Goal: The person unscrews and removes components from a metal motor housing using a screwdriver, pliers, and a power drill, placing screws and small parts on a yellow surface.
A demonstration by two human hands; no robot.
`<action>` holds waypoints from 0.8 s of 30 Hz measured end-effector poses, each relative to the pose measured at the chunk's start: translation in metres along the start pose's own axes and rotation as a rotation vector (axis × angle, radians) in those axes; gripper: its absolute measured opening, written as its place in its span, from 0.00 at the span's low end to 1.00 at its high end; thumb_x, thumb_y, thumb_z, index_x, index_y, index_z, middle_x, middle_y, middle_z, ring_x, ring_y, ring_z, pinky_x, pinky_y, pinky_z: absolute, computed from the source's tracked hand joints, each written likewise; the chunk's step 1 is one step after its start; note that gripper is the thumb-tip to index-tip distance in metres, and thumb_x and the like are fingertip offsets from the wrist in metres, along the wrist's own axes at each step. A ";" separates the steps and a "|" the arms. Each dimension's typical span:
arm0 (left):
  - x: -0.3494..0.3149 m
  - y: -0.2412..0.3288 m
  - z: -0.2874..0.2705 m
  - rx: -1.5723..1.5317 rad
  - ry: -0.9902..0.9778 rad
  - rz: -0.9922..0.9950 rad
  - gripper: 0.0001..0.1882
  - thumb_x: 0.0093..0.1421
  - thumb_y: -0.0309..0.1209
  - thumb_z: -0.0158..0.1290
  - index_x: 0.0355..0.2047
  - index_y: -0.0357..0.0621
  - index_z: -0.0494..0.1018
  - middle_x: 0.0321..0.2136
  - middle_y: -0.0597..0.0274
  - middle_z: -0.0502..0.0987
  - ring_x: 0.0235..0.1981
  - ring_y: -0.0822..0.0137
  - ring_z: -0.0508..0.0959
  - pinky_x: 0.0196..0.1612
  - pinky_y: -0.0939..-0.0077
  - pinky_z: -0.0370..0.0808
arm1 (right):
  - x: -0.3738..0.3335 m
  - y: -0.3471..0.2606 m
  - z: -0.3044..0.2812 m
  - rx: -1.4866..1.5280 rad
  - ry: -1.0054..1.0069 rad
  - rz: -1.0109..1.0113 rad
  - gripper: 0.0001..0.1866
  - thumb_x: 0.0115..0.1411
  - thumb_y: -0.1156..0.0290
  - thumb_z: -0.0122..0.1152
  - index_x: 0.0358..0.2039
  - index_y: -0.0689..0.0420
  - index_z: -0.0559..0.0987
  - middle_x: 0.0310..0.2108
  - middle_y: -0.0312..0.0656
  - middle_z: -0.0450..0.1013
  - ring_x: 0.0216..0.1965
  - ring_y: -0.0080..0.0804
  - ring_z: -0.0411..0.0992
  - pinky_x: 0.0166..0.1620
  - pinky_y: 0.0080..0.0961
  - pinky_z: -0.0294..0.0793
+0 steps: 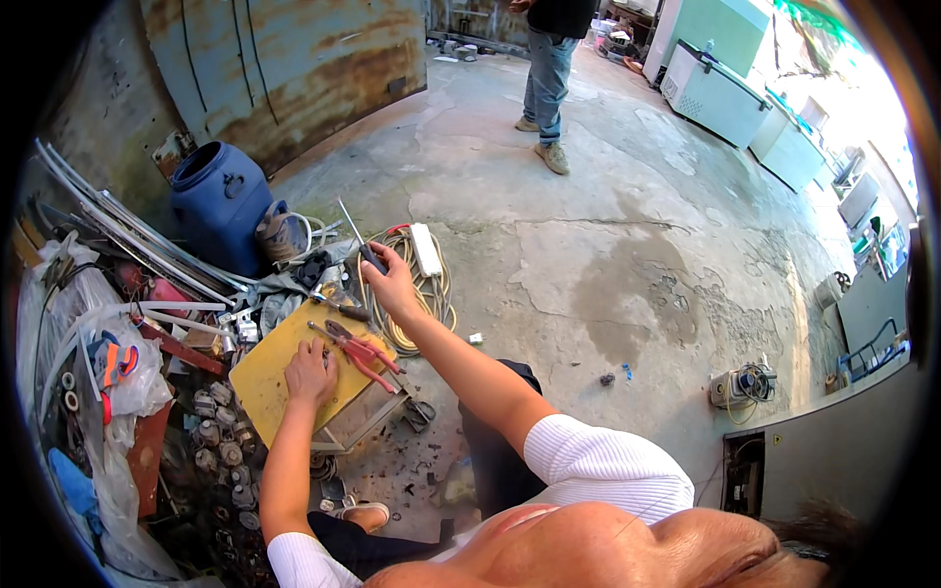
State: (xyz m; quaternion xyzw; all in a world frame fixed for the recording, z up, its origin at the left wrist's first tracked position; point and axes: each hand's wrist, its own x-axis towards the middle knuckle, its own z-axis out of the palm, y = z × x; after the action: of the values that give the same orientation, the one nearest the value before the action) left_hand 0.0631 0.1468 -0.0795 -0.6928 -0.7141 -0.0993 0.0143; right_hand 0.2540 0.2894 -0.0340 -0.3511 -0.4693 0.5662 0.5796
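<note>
My right hand (pixel 390 282) is closed around the dark handle of a screwdriver (pixel 371 257), its long metal shaft pointing up and away to the left. That hand is raised beyond the far right corner of a yellow-topped small table (pixel 263 377). On the tabletop rests my left hand (pixel 312 374), its fingers curled together over something small and dark that I cannot make out. Just right of those fingers lie red-handled pliers (pixel 365 355). Another dark-handled tool (pixel 339 307) lies at the table's far edge.
Coiled cable (pixel 438 294) and a white power strip (pixel 425 249) lie beyond the table. A blue barrel (pixel 222 206) stands behind scrap and pipes. Several metal parts (pixel 230 453) crowd the left side. A person (pixel 549 78) stands farther off; a chest freezer (pixel 716 93) is at far right.
</note>
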 end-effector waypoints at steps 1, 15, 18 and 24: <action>0.000 0.004 -0.003 0.000 -0.013 0.010 0.19 0.61 0.45 0.49 0.44 0.44 0.67 0.36 0.48 0.70 0.37 0.46 0.76 0.36 0.51 0.74 | 0.002 0.003 -0.002 0.002 0.002 -0.008 0.24 0.60 0.72 0.60 0.56 0.64 0.70 0.35 0.39 0.74 0.29 0.21 0.71 0.35 0.20 0.73; -0.006 0.000 0.005 0.054 0.085 0.124 0.22 0.62 0.50 0.51 0.43 0.44 0.66 0.35 0.51 0.70 0.35 0.48 0.75 0.34 0.54 0.73 | 0.001 0.006 -0.002 -0.032 0.004 -0.013 0.24 0.59 0.72 0.60 0.55 0.64 0.71 0.35 0.40 0.75 0.30 0.23 0.73 0.35 0.21 0.74; -0.006 0.003 0.002 0.040 0.058 0.111 0.20 0.63 0.48 0.50 0.42 0.45 0.65 0.35 0.51 0.70 0.36 0.48 0.75 0.34 0.53 0.73 | 0.001 0.005 -0.002 -0.050 0.004 -0.013 0.24 0.59 0.72 0.60 0.55 0.64 0.71 0.35 0.40 0.75 0.31 0.23 0.73 0.36 0.21 0.74; -0.007 -0.002 0.008 0.004 0.085 0.119 0.19 0.63 0.47 0.50 0.41 0.43 0.65 0.37 0.50 0.72 0.37 0.46 0.75 0.36 0.53 0.73 | 0.002 0.009 -0.002 -0.028 0.013 -0.022 0.24 0.59 0.72 0.60 0.55 0.64 0.71 0.35 0.40 0.75 0.31 0.23 0.73 0.36 0.21 0.74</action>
State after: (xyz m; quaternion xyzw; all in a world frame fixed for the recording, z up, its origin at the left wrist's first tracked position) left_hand 0.0623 0.1412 -0.0887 -0.7292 -0.6706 -0.1261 0.0517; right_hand 0.2529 0.2929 -0.0428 -0.3577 -0.4772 0.5507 0.5840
